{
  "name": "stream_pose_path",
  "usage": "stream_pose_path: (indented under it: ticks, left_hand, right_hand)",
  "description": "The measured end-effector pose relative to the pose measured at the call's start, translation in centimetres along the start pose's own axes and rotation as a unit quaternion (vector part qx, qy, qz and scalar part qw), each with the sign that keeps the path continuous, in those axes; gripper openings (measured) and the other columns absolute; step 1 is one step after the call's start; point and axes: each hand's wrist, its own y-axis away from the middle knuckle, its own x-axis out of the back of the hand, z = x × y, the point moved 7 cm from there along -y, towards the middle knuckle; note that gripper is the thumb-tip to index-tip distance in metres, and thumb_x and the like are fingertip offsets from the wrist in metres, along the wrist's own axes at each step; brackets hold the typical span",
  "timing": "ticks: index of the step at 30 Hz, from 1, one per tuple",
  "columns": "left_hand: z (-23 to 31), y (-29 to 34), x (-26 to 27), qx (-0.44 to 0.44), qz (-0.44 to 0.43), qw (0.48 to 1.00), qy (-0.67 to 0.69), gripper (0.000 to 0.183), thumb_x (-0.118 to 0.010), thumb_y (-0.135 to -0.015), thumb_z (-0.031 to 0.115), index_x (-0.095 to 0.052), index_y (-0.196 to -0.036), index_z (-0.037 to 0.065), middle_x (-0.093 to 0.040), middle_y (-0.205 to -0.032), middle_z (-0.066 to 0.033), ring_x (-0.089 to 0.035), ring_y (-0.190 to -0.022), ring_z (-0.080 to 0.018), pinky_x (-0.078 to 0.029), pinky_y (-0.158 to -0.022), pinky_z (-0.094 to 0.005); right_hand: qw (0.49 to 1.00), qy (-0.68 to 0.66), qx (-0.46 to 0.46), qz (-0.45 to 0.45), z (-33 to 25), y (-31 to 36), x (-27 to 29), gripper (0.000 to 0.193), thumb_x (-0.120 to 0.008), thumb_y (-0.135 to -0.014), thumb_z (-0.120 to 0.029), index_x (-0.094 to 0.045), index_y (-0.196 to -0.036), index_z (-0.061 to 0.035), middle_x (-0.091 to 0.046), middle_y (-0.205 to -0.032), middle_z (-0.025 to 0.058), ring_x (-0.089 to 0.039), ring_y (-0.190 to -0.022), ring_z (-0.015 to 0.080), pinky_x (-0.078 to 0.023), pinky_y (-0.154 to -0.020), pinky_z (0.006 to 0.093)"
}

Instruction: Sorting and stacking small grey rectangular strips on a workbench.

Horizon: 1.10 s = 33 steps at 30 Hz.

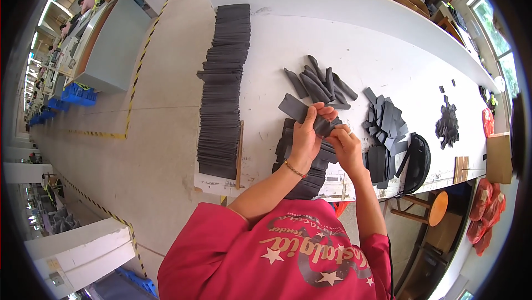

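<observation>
Between my two hands is a dark grey fabric piece, a flat strip that sticks out to the upper left. My left hand grips it from below, thumb on top and fingers curled. With bent fingers, my right hand pinches its right end, a ring showing on one finger. Under my hands lies an uneven stack of similar dark pieces, partly hidden by my left forearm. Just beyond is a loose heap of curled dark pieces. Fanned-out dark pieces lie right of my right hand.
A long row of packed dark pieces runs along the white table's left side, beside a wooden strip. Rightward are a black pouch, small dark scraps and a cardboard box. A wooden stool stands below the edge.
</observation>
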Motion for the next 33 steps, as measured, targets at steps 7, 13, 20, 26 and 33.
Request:
stream_pose_path:
  ticks: [7, 13, 20, 26, 33]
  left_hand:
    - [0.1, 0.0, -0.1, -0.009, 0.003, 1.000, -0.008, 0.031, -0.052, -0.100, 0.027, -0.059, -0.113, 0.001, -0.067, -0.102, -0.0125, -0.066, -0.098, -0.0263, -0.053, -0.089, -0.0371]
    - [-0.2, 0.0, 0.1, -0.015, 0.008, 1.000, -0.005, 0.032, -0.052, -0.100, 0.029, -0.059, -0.113, 0.001, -0.067, -0.101, -0.0121, -0.066, -0.097, -0.0253, -0.053, -0.087, -0.0362]
    - [-0.1, -0.2, 0.3, -0.011, 0.002, 1.000, -0.009, 0.032, -0.051, -0.100, 0.029, -0.059, -0.114, 0.001, -0.067, -0.102, -0.0122, -0.066, -0.097, -0.0255, -0.053, -0.086, -0.0366]
    - [0.0, -0.4, 0.2, -0.003, -0.008, 1.000, -0.022, 0.033, -0.049, -0.101, 0.028, -0.057, -0.116, 0.000, -0.066, -0.105, -0.0139, -0.065, -0.100, -0.0274, -0.053, -0.088, -0.0379]
    - [1.3, -0.6, -1.6, -0.022, -0.048, 0.997, -0.055, 0.036, -0.044, -0.102, 0.030, -0.053, -0.119, 0.000, -0.064, -0.114, -0.0167, -0.058, -0.115, -0.0320, -0.043, -0.105, -0.0439]
  right_hand:
    - [1.000, -0.014, -0.005, -0.005, -0.1, -0.5, 0.0, 0.013, -0.068, -0.077, 0.004, -0.059, -0.086, 0.0001, -0.059, -0.086, 0.0126, -0.060, -0.072, 0.0310, -0.049, -0.064, 0.0359]
    - [1.000, -0.011, -0.008, -0.009, -0.2, -0.7, -0.3, 0.012, -0.067, -0.078, 0.004, -0.058, -0.086, 0.0002, -0.059, -0.085, 0.0122, -0.060, -0.072, 0.0307, -0.049, -0.064, 0.0359]
    - [1.000, -0.012, -0.002, -0.010, -0.1, -0.8, -0.4, 0.011, -0.066, -0.079, 0.004, -0.059, -0.085, 0.0004, -0.059, -0.085, 0.0124, -0.060, -0.073, 0.0316, -0.049, -0.065, 0.0362]
    - [1.000, -0.014, -0.001, -0.018, 0.2, -0.9, -0.5, 0.011, -0.066, -0.079, 0.004, -0.059, -0.088, 0.0002, -0.060, -0.088, 0.0132, -0.061, -0.075, 0.0315, -0.050, -0.067, 0.0360]
    - [0.904, -0.300, -0.279, 0.120, 3.1, 0.4, -2.5, 0.012, -0.070, -0.085, -0.005, -0.059, -0.085, -0.0002, -0.057, -0.089, -0.0010, -0.053, -0.076, 0.0077, -0.043, -0.069, 0.0224]
